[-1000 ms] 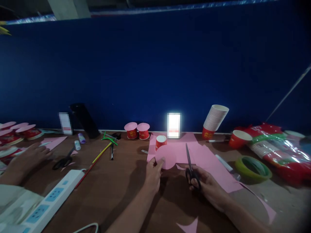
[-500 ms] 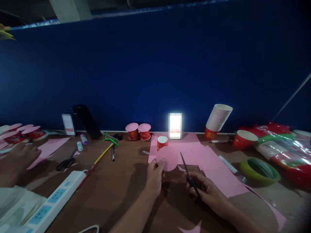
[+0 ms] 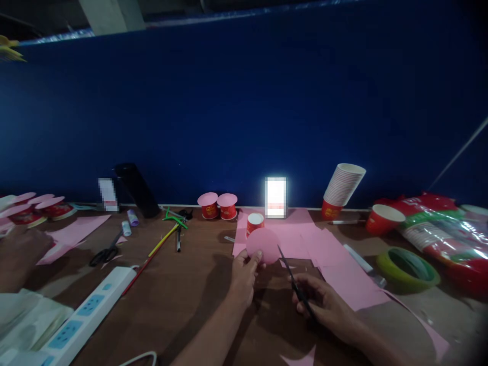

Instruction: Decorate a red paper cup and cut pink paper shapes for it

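Between thumb and fingers, my left hand (image 3: 246, 274) pinches a round pink paper disc (image 3: 264, 243) by its lower left edge. My right hand (image 3: 314, 300) is closed around dark-handled scissors (image 3: 295, 284); their blades point up and left, with the tip close to the disc's right edge. Whether the tip touches the paper I cannot tell. Just behind the disc stands a red paper cup (image 3: 254, 221) with a white top, partly covered by it. Pink paper sheets (image 3: 301, 234) lie under and to the right of the cup.
Two disc-topped red cups (image 3: 218, 206), a lit phone (image 3: 275, 198) and a leaning cup stack (image 3: 343, 185) stand along the blue wall. Right lies a tape roll (image 3: 407, 269). Left are a power strip (image 3: 82, 317), other scissors (image 3: 107, 251) and another person's hand (image 3: 25, 251).
The scissors have shifted slightly left, their tip now nearer the pink disc. The disc has turned or tilted a little in my left hand. At far left, the other person's hand has moved left.
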The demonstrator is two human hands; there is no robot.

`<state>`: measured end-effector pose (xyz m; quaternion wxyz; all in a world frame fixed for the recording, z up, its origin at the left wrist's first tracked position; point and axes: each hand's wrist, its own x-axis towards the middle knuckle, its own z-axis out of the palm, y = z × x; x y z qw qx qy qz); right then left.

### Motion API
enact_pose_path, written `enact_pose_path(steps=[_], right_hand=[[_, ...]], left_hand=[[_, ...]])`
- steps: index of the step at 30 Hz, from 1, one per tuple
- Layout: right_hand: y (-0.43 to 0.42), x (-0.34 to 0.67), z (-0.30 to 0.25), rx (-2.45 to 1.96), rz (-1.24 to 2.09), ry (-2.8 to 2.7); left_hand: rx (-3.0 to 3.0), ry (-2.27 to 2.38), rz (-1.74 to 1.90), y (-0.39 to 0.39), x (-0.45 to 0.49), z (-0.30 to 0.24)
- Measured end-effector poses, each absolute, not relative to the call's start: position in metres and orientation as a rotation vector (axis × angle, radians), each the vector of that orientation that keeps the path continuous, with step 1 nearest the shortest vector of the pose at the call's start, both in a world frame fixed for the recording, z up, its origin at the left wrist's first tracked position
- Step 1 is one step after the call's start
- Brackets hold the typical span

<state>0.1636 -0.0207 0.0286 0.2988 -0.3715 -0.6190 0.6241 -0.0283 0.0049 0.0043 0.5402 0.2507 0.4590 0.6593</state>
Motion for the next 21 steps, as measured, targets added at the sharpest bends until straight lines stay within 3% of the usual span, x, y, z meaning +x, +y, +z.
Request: enact_pose_path(steps=[21], right_hand=[[-0.026,0.168,0.037,-1.064,1.495,-1.954]], left_hand=[[0.264,0.983,1.639,0.002,-0.033,0.025]])
